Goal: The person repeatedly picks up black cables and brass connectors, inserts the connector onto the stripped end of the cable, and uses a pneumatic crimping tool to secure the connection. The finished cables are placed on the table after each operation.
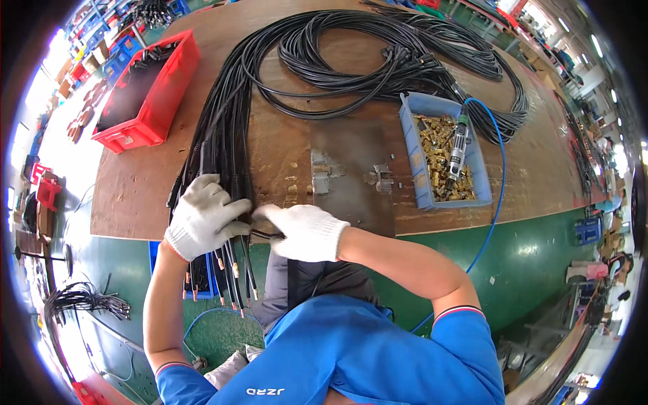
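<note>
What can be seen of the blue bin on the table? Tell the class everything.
The blue bin is an open-topped, oblong box, light blue, plastic by its look. It stands upright on the brown table, near the front edge, right of centre. Brass-coloured fittings lie heaped over its floor. A silver tool lies lengthwise over them, its blue hose curving out on the right. Black cables lie close behind; whether they touch is unclear.

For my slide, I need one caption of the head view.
Gloved left hand and right hand at black cables draped over a brown table, golden fittings in a blue bin.
</note>
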